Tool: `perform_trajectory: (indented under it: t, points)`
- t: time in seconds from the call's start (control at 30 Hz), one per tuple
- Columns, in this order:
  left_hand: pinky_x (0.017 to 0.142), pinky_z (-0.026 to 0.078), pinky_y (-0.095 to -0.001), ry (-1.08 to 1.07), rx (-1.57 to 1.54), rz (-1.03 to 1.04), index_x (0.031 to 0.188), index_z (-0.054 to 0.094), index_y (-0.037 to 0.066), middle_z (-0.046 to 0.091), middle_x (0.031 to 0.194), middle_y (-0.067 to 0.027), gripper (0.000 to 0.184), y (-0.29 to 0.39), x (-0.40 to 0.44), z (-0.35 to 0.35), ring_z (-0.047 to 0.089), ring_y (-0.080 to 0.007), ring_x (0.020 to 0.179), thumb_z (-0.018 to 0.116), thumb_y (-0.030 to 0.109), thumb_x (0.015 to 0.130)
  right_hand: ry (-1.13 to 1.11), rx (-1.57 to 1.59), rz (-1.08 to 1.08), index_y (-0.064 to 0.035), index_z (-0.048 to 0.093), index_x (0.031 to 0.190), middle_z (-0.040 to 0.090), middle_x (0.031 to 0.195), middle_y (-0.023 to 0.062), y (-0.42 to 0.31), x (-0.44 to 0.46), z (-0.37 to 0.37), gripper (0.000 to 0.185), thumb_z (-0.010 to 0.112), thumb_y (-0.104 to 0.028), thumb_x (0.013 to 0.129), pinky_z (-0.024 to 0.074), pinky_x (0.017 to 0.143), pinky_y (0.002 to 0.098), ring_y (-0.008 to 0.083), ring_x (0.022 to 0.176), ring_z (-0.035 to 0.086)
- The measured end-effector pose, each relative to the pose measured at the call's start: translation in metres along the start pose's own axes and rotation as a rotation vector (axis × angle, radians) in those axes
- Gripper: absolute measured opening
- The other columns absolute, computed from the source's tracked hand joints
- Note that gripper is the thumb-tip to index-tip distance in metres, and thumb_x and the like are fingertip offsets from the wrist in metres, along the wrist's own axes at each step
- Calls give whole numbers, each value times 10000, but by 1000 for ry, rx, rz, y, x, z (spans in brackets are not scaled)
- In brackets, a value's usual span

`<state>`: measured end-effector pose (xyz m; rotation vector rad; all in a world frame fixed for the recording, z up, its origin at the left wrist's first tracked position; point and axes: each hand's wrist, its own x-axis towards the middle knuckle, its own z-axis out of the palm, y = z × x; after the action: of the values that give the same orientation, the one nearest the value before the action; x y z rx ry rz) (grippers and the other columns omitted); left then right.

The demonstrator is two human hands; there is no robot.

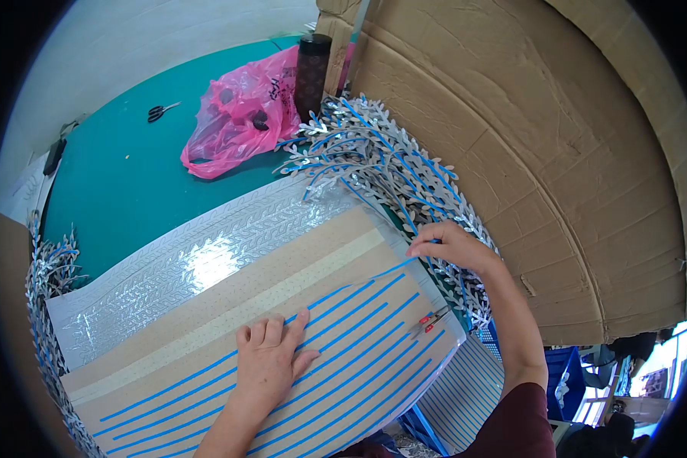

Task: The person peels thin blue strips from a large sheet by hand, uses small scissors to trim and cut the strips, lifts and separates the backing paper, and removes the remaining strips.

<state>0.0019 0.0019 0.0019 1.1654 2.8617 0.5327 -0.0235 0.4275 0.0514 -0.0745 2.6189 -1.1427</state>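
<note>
My left hand (271,362) rests palm down on a brown board (206,347) lined with long parallel blue strips (336,328), its fingers spread across the upper strips. Over the board's right end, my right hand (454,248) is closed in a pinch on the end of one blue strip (395,269). That end is raised off the board, while the rest runs down toward my left hand. Small red-handled snips (429,324) lie on the board's right edge. Beside my right hand is a heap of silver leaf garlands (393,164) with blue stems.
Behind the board lies a shiny silver leaf-patterned sheet (153,282). On the green table (122,183) are black scissors (160,112), a pink plastic bag (237,114) and a dark bottle (311,76). Tall cardboard (527,153) stands at right; more silver leaves (49,267) hang at left.
</note>
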Motion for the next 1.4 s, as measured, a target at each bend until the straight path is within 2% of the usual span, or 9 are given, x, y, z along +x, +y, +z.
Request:
perform_trajectory:
  t: [0.2,0.3,0.6,0.7,0.8,0.9,1.0,1.2,1.4]
  points:
    - [1041,340,-480,9,2,5,1525,575,151,566,1240,-120,728,0,0,0,511,-309,1168,764,481,905,-80,-101,-13,-75,830,1027,715,902,36,-14,-2,-3,238,903,-199,837,489,756,327,160,866,648]
    - [1039,340,-480,10,-5,4,1523,575,150,566,1242,-119,729,-1,0,1,511,-308,1168,763,484,904,-85,-162,-44,-94,838,1009,721,947,62,-11,-2,-4,236,903,-230,828,519,825,342,217,920,683]
    - [1039,339,-479,13,-3,5,1523,575,154,566,1239,-111,725,-1,0,2,509,-303,1168,763,484,905,30,-188,-156,-46,799,940,662,873,78,2,-2,2,181,851,-211,885,485,735,359,229,836,632]
    - [1040,340,-477,7,-4,0,1523,575,156,566,1241,-110,724,-1,-1,1,509,-302,1169,763,483,905,95,-260,-95,-33,764,922,666,871,92,-11,-5,7,175,809,-202,920,493,720,368,234,816,640]
    - [1040,341,-475,6,-1,-2,1522,575,154,566,1246,-111,725,-1,-1,2,507,-302,1173,765,480,903,253,-232,-90,-9,709,878,660,849,96,-6,0,21,183,787,-168,925,505,688,354,218,751,631]
    - [1041,341,-474,12,13,1,1519,576,148,566,1248,-113,730,0,-1,3,505,-302,1177,768,481,899,295,-333,-46,-31,709,885,687,885,141,-6,7,32,217,761,-235,934,523,713,420,310,806,672]
    - [1043,341,-475,23,19,1,1516,578,143,566,1249,-115,734,-1,-1,4,504,-304,1182,770,483,895,339,-353,-16,-38,692,862,686,899,140,-11,10,39,223,759,-243,918,530,718,435,334,828,677]
    - [1044,340,-479,22,22,-3,1511,579,138,565,1252,-122,735,0,-1,5,504,-304,1187,770,487,894,348,-510,-4,-62,702,855,687,922,121,-6,13,45,228,770,-275,903,541,737,457,326,867,687]
    - [1048,338,-479,15,24,-6,1520,571,138,562,1253,-123,738,0,-2,5,502,-303,1189,763,490,900,343,-535,36,-61,709,855,689,929,125,-11,15,48,242,768,-291,903,544,756,466,335,883,688]
